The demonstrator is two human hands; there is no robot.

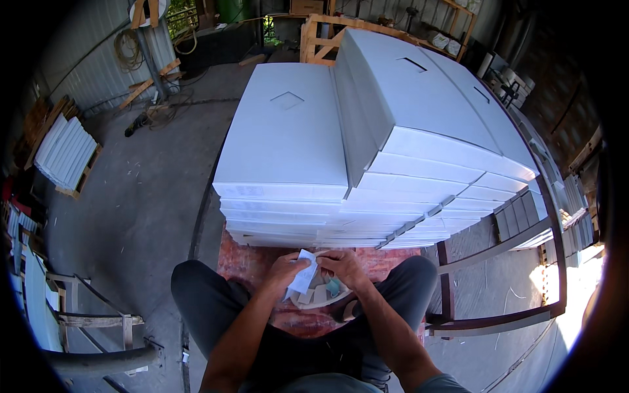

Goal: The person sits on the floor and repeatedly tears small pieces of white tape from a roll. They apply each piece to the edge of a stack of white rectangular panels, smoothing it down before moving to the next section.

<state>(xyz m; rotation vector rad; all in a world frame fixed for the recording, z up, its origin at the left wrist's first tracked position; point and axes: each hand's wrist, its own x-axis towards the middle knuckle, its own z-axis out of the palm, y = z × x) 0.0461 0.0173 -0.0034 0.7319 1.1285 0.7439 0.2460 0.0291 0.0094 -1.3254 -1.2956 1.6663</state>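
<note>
My left hand [282, 271] is closed on a small white paper slip [302, 278], its thumb lying over the slip's upper part. Close beside it, my right hand [343, 266] has its fingers pinched together at the slip's upper right; a thin pale strip shows by the fingertips, too small to make out. Below both hands, a pale, round-edged holder [321, 303] contains several white pieces and something green. It rests on a worn red surface [239, 257] between my bent legs. Just beyond my hands rises a stack of flat white boxes [282, 131].
Taller stacks of white boxes [452, 98] stand to the right, with a dark strap-like line across their front. A brown metal frame [557, 262] curves along the right side. More white panels [69, 150] lie on a pallet at the left, over grey floor [131, 216].
</note>
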